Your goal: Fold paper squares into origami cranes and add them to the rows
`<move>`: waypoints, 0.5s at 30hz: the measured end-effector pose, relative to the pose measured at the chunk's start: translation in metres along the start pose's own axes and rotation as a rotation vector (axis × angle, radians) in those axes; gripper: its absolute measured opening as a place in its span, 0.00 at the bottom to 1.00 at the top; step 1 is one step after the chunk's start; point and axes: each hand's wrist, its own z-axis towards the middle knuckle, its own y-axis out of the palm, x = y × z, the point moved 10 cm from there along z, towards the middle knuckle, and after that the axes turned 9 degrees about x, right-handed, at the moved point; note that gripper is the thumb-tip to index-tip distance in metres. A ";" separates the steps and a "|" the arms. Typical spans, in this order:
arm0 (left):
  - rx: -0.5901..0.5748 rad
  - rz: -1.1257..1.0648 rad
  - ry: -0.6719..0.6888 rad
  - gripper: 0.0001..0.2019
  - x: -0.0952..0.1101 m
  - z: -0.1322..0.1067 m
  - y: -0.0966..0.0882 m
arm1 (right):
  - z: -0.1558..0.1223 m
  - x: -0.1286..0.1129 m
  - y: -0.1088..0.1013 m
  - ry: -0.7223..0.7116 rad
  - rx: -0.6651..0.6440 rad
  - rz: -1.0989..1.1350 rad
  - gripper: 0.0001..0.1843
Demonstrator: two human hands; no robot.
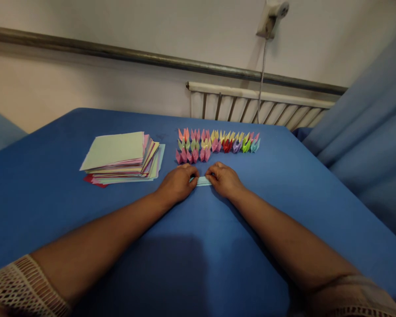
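A narrow folded strip of pale blue paper (pixel 203 181) lies on the blue tabletop, its two ends covered by my fingers. My left hand (pixel 181 181) is closed in a pinch on its left end. On the other end, my right hand (pixel 225 179) pinches the paper in the same way. Just beyond my hands stand several small folded paper figures (pixel 227 146) in rows, in pink, yellow, green, red, purple and light blue. Left of my left hand rests a stack of coloured paper sheets (pixel 117 149), pale green on top.
A blue cover (pixel 145 255) spreads over the table. Behind it run a metal rail (pixel 128 53) along the wall and a white radiator (pixel 244 105). A cord (pixel 262 70) hangs from a wall socket (pixel 270 20). At the right hangs a blue curtain (pixel 369 119).
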 end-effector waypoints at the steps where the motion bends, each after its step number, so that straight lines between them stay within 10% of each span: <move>1: 0.004 0.003 0.007 0.08 0.001 0.000 -0.001 | 0.000 0.001 -0.001 0.006 0.012 -0.023 0.06; 15: -0.026 -0.042 0.063 0.08 0.005 0.000 0.004 | 0.001 0.005 0.001 0.029 -0.067 0.002 0.10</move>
